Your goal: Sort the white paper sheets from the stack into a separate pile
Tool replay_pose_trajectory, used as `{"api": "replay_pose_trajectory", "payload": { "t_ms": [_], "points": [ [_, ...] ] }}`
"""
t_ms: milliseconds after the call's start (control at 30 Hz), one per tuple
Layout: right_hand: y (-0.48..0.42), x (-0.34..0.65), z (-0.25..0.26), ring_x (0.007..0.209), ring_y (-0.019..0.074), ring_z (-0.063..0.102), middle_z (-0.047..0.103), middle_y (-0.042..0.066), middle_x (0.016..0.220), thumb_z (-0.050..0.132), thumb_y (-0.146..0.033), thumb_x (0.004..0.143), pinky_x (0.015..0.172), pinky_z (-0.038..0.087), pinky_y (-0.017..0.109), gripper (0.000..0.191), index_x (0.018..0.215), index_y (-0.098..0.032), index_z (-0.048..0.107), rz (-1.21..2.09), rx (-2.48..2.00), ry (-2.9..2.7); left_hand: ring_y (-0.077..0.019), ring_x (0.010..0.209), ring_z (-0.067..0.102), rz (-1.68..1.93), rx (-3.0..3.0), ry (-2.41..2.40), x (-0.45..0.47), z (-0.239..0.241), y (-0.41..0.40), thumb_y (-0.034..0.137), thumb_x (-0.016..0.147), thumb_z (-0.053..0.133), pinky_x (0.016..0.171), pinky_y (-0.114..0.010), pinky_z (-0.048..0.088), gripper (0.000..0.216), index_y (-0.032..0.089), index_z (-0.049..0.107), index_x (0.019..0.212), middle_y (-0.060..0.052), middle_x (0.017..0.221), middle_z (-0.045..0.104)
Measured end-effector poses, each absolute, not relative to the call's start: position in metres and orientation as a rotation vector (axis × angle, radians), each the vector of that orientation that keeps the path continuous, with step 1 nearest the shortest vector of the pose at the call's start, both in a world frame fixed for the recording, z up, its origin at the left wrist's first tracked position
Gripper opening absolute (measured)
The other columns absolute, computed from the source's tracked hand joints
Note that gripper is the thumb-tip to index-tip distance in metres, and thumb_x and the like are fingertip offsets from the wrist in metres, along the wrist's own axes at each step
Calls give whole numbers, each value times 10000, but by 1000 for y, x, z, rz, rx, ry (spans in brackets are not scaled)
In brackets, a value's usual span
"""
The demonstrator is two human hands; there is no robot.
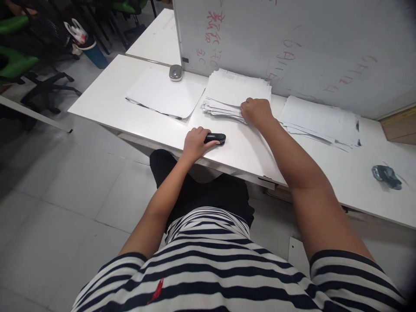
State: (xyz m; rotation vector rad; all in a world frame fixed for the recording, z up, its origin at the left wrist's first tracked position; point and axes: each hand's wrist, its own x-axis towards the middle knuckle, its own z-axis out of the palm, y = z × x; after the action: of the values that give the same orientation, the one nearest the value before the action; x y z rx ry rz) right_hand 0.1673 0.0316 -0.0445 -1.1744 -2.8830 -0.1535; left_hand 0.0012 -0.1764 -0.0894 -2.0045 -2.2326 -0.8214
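Observation:
Near the table's front edge my left hand [196,144] is closed round a black stapler [218,138], which lies on the white tabletop. My right hand [256,112] grips the near right corner of a thick stack of white paper [238,86], its fingers curled over the sheets. The stack's near edge looks uneven, with several layers fanned apart. Left of it lies a flatter pile of white sheets [165,93]. To the right of my right forearm is another loose stack of paper [320,119].
A small grey-and-white rounded device [176,73] stands at the back by the whiteboard [312,47], which carries red writing. A dark clear-wrapped object [386,177] lies far right on the table, near a cardboard box [401,125]. Green chairs [16,65] and a blue bin [94,54] stand left.

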Motion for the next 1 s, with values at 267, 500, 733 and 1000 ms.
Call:
{"api": "replay_pose_trajectory", "payload": {
  "t_ms": [267, 500, 733, 1000],
  "points": [
    [33, 166, -49, 963, 308, 552, 614, 217, 1037, 223, -215, 954, 772, 372, 411, 435, 1058, -60, 616, -189, -1194, -2824, -237, 835, 526, -839, -2002, -2215, 1, -91, -176, 669, 824, 487, 718, -336, 359, 518, 194, 608, 992, -88, 890, 609],
    [15, 176, -22, 946, 285, 586, 628, 189, 1065, 222, -242, 967, 789, 392, 389, 411, 1114, -94, 576, -252, -1218, -2584, -258, 887, 551, -923, -1821, -2332, 2, -92, -175, 656, 831, 492, 799, -378, 377, 518, 196, 614, 1035, -104, 945, 638],
    [-76, 238, -43, 1002, 239, 630, 682, 145, 1060, 356, -249, 954, 841, 450, 368, 282, 1070, -157, 595, -197, -803, -2346, -286, 1225, 486, -1820, -1625, -2234, 22, -66, -198, 786, 793, 360, 1079, -464, 304, 709, 208, 610, 1118, -125, 1216, 615],
    [-178, 300, -106, 1209, 248, 558, 656, 133, 1203, 514, -144, 895, 977, 445, 402, 237, 1120, -167, 586, -73, -640, -2494, -260, 948, 668, -2706, -1543, -3050, 34, -43, -252, 674, 803, 526, 811, -381, 534, 652, 169, 599, 1209, -118, 1079, 706]
  ]
}}
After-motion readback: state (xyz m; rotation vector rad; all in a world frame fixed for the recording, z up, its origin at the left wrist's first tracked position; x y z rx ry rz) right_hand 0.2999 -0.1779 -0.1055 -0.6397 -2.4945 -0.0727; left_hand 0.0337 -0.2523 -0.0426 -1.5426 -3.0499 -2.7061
